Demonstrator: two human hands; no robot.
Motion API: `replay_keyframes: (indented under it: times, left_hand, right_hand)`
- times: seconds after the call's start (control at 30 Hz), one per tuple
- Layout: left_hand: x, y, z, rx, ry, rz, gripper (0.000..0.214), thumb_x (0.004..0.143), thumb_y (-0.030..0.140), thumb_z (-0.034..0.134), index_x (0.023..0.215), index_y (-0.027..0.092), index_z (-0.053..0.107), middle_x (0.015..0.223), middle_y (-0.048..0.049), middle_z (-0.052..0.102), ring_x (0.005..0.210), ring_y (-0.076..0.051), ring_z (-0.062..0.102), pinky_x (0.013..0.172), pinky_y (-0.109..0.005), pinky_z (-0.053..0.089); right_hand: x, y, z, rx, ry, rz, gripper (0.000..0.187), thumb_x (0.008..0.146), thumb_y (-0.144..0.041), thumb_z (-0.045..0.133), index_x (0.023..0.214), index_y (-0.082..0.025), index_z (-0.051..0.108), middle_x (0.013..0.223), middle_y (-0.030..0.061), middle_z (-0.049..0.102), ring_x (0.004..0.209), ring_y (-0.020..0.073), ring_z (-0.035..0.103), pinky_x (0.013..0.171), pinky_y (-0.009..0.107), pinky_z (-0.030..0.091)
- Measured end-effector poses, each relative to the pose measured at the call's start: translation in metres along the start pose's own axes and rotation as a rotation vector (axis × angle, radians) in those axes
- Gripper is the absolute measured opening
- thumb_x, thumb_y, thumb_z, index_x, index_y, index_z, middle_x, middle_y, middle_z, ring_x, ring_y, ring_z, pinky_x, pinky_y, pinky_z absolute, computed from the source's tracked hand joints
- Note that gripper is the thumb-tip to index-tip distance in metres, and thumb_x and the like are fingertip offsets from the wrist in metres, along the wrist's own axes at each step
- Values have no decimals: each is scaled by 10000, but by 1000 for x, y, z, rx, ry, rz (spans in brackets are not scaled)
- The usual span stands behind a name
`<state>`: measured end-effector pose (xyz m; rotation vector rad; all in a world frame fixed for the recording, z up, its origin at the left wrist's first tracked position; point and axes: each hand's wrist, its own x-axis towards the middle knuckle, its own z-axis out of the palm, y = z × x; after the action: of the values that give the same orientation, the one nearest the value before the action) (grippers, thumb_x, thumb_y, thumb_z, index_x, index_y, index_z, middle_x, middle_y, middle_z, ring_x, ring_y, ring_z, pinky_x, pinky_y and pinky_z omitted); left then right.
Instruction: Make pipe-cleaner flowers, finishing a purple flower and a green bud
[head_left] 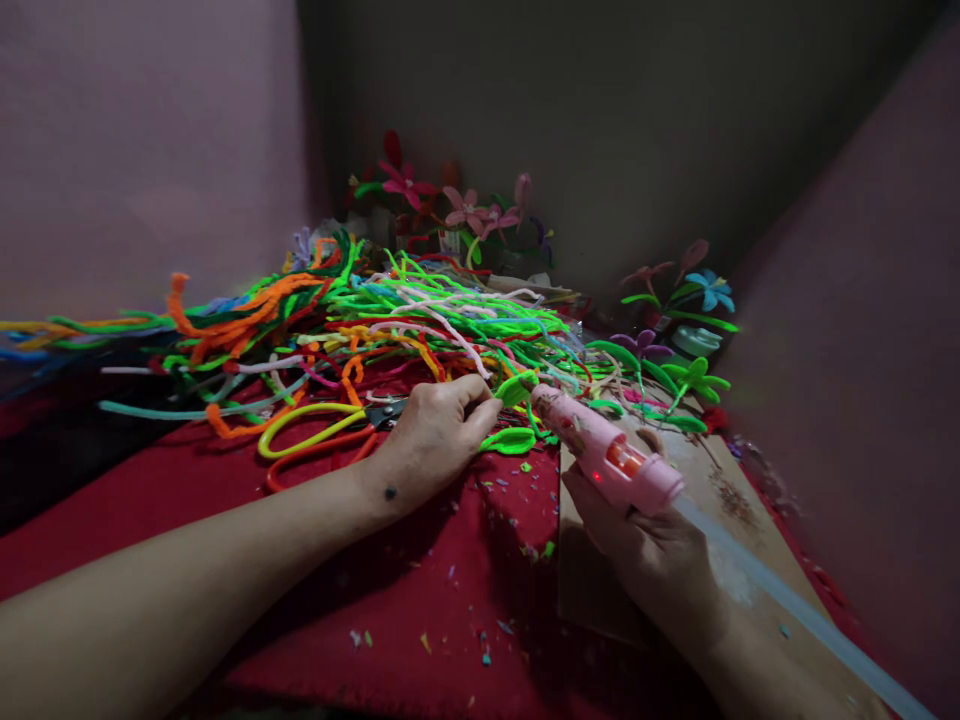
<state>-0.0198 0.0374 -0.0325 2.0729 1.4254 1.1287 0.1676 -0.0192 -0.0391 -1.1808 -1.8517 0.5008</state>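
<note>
Between the pinched fingers of my left hand [442, 430] is a bright green pipe-cleaner leaf [516, 388]. My right hand [652, 545] is wrapped round a pink hot glue gun [600, 450] with a lit red light and a long clear glue stick [802, 610] coming out of its back. The gun's nozzle end is close to the leaf; whether they touch I cannot tell. A second green pipe-cleaner leaf [510, 441] is just below the first, near my left fingertips. Scissors [319, 430] with yellow and orange-red handles lie beside my left hand, their blades partly hidden.
A large pile of coloured pipe cleaners [450, 310] spreads across the back of the red cloth [337, 620]. Finished pipe-cleaner flowers [465, 208] stand behind it, and a blue flower [710, 290] is at right. Cardboard [600, 590] lies under my right hand. Small fibre scraps dot the cloth.
</note>
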Motion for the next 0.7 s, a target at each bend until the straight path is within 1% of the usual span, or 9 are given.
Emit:
replay_keyframes:
  times: [0.07, 0.13, 0.23, 0.33, 0.4, 0.47, 0.57, 0.63, 0.7]
  left_hand:
    - [0, 0, 0, 0, 4, -1, 254, 803, 261, 476, 570, 160, 479, 511, 54, 388, 492, -75, 344, 496, -212, 261]
    - [0, 0, 0, -3, 5, -3, 258, 802, 253, 478, 560, 161, 466, 504, 56, 375, 486, -73, 336, 494, -214, 256]
    - [0, 0, 0, -11, 8, -8, 263, 800, 237, 480, 549, 162, 453, 501, 56, 368, 484, -71, 330, 492, -216, 254]
    - [1, 0, 0, -29, 12, -15, 265, 800, 239, 483, 547, 160, 463, 502, 51, 380, 486, -72, 338, 485, -214, 260]
    - [2, -2, 0, -73, 4, -41, 280, 798, 259, 493, 538, 160, 465, 498, 48, 390, 481, -72, 348, 471, -208, 265]
    - [5, -4, 0, -172, -19, -115, 287, 799, 291, 503, 545, 161, 468, 494, 47, 409, 460, -69, 362, 447, -201, 272]
    - [10, -4, -2, -409, -33, -259, 254, 815, 335, 493, 625, 166, 486, 508, 47, 458, 400, -62, 369, 397, -194, 281]
    - [10, -1, -4, -538, -25, -254, 225, 830, 333, 480, 678, 167, 489, 540, 41, 492, 394, -60, 390, 393, -192, 305]
    - [6, 7, -8, -590, -41, -165, 211, 846, 310, 473, 692, 166, 490, 552, 37, 499, 418, -63, 416, 420, -192, 339]
  right_hand:
    - [-1, 2, 0, -2, 8, 16, 466, 830, -236, 544, 1286, -318, 495, 1264, -7, 575, 1125, 284, 559, 789, 372, 556]
    - [-1, 1, 0, 35, 22, 31, 468, 837, -240, 537, 1298, -304, 483, 1263, 0, 575, 1090, 277, 580, 738, 351, 563]
    - [1, -3, 0, 71, 24, 55, 462, 852, -251, 519, 1311, -275, 470, 1251, 22, 582, 949, 244, 640, 638, 308, 564]
    - [2, -6, 0, 48, 63, 29, 433, 841, -276, 539, 1273, -294, 512, 1282, 22, 557, 825, 211, 664, 583, 290, 562]
    - [2, -5, 1, 35, 130, 2, 434, 821, -282, 570, 1253, -299, 529, 1277, 28, 559, 857, 224, 664, 624, 310, 575]
    - [1, -2, 3, 35, 172, -9, 461, 813, -271, 584, 1268, -290, 511, 1271, 38, 564, 971, 252, 639, 727, 353, 577]
    - [4, 3, 5, 55, 145, -32, 461, 839, -231, 540, 1296, -267, 482, 1323, 39, 522, 1174, 260, 526, 945, 408, 484]
    - [7, 4, 5, 53, 112, -63, 446, 855, -199, 506, 1297, -250, 481, 1351, 32, 496, 1256, 238, 445, 1032, 401, 404]
    - [12, 5, 5, 19, 109, -87, 438, 856, -171, 494, 1289, -231, 491, 1341, 34, 507, 1265, 219, 435, 1048, 382, 384]
